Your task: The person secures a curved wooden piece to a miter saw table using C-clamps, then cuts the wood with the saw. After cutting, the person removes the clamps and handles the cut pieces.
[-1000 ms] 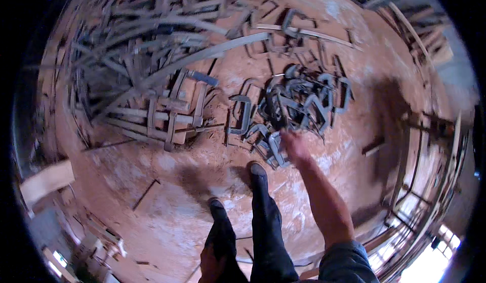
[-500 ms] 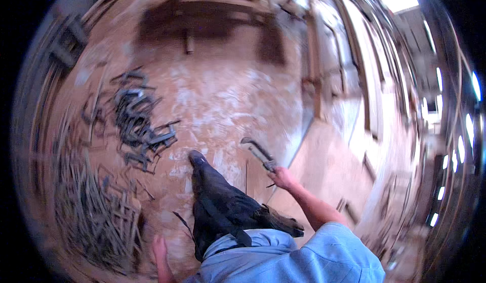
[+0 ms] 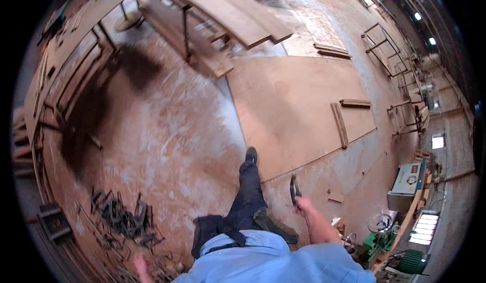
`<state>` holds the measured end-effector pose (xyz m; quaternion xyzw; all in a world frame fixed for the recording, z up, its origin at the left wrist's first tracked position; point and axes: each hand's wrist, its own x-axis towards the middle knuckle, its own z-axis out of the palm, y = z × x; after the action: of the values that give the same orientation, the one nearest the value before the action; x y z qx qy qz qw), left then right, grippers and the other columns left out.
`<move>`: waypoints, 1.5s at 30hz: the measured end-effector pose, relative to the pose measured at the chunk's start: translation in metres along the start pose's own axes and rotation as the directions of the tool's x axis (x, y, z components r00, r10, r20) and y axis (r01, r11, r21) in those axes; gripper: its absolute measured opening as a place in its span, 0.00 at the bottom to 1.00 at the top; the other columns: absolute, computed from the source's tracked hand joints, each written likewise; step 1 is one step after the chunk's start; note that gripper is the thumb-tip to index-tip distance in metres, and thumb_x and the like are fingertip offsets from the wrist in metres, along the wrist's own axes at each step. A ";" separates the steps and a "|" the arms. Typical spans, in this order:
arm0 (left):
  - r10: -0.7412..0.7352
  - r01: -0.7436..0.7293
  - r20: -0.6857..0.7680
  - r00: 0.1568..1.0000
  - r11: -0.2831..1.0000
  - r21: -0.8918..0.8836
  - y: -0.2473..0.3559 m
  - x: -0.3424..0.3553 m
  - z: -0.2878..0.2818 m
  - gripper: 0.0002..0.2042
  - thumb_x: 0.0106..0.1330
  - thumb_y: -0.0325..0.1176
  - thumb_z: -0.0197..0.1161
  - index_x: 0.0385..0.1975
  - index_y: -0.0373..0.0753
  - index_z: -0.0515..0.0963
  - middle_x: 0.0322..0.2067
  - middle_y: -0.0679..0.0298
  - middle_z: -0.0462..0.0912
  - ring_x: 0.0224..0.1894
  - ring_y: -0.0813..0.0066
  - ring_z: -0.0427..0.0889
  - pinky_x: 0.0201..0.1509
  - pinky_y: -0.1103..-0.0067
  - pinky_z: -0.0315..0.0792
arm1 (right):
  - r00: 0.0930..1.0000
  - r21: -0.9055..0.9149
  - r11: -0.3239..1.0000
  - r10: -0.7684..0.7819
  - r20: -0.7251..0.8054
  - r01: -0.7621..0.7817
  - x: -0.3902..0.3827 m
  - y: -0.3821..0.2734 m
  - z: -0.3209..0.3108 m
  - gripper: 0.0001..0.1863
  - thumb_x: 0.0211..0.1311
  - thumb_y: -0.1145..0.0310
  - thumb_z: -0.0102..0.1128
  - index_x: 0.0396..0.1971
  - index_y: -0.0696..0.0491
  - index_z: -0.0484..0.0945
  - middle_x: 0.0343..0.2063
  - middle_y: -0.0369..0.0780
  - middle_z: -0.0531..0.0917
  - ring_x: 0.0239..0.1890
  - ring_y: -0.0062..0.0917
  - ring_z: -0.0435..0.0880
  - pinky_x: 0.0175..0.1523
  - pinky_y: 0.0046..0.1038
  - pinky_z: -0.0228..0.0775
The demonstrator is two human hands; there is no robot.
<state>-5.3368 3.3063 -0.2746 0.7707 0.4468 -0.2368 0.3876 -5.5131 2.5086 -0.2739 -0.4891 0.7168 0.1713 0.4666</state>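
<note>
Dark, slim metal C-clamp (image 3: 293,188) above a dusty, pale-streaked floor (image 3: 167,126), right hand (image 3: 304,206) curled around it, left hand (image 3: 141,264) too blurred to tell its spread, wooden sheet (image 3: 298,106) ahead, heaped clamps (image 3: 121,216) at left.

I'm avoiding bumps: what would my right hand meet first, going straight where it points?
Past the dark clamp in your right hand, probably the brown sheet on the floor; depth is unclear.
</note>
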 end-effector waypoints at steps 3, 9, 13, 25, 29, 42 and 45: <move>0.241 -0.272 -0.133 0.961 0.901 -0.338 0.141 0.011 0.035 0.22 0.66 0.33 0.54 0.61 0.37 0.67 0.25 0.67 0.74 0.18 0.80 0.68 0.19 0.81 0.64 | 0.976 -0.059 0.979 0.199 0.090 -0.194 0.042 -0.032 -0.029 0.16 0.66 0.58 0.54 0.23 0.53 0.72 0.12 0.38 0.71 0.09 0.29 0.70 0.16 0.35 0.69; 0.351 -0.355 0.196 0.916 0.935 -0.013 0.387 -0.105 0.252 0.21 0.64 0.29 0.55 0.58 0.30 0.71 0.36 0.61 0.80 0.31 0.76 0.78 0.32 0.80 0.72 | 0.938 0.218 0.919 0.287 0.196 -0.327 0.110 -0.098 -0.075 0.11 0.66 0.61 0.58 0.34 0.54 0.72 0.23 0.37 0.71 0.20 0.27 0.72 0.25 0.40 0.76; 0.519 -0.715 0.542 0.661 0.655 0.244 0.507 -0.218 0.434 0.21 0.64 0.33 0.57 0.57 0.32 0.73 0.46 0.52 0.83 0.44 0.66 0.83 0.50 0.75 0.75 | 0.963 0.328 0.916 0.169 0.211 -0.233 0.119 -0.198 -0.124 0.11 0.65 0.61 0.59 0.36 0.53 0.73 0.25 0.37 0.70 0.22 0.27 0.72 0.31 0.40 0.80; 0.583 -0.948 0.793 0.179 0.317 -0.019 0.888 -0.364 0.756 0.24 0.66 0.43 0.57 0.57 0.36 0.73 0.50 0.50 0.81 0.53 0.54 0.80 0.58 0.67 0.73 | 0.972 0.721 0.680 -0.230 0.036 0.134 0.105 -0.470 -0.245 0.19 0.69 0.56 0.53 0.44 0.57 0.80 0.35 0.45 0.84 0.35 0.33 0.83 0.42 0.36 0.75; 0.668 -0.994 0.740 0.082 0.111 0.010 1.010 -0.421 0.866 0.21 0.69 0.43 0.56 0.57 0.37 0.73 0.49 0.50 0.81 0.50 0.53 0.80 0.55 0.66 0.74 | 0.994 0.615 0.789 -0.062 0.087 -0.005 0.205 -0.565 -0.250 0.17 0.68 0.56 0.54 0.41 0.56 0.79 0.31 0.43 0.82 0.31 0.32 0.81 0.37 0.35 0.72; 0.387 -0.999 0.921 0.041 0.000 0.044 1.231 -0.490 1.155 0.23 0.64 0.44 0.61 0.57 0.40 0.74 0.49 0.50 0.81 0.50 0.52 0.81 0.55 0.63 0.74 | 0.974 0.614 0.756 0.161 0.162 -0.227 0.409 -0.765 -0.357 0.13 0.64 0.58 0.59 0.32 0.53 0.77 0.20 0.37 0.76 0.18 0.27 0.74 0.21 0.32 0.64; 0.395 -0.972 0.896 0.200 -0.037 0.233 1.315 -0.512 1.197 0.23 0.64 0.43 0.61 0.56 0.38 0.74 0.48 0.50 0.81 0.50 0.55 0.82 0.54 0.66 0.75 | 0.970 0.583 0.785 0.090 0.226 -0.209 0.471 -0.824 -0.401 0.12 0.63 0.58 0.60 0.30 0.53 0.76 0.17 0.36 0.74 0.14 0.26 0.73 0.18 0.31 0.62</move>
<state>-4.4626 1.6842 -0.1059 0.8305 -0.3775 -0.3801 0.1525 -5.0455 1.5909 -0.2911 -0.2385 0.7237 0.0159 0.6474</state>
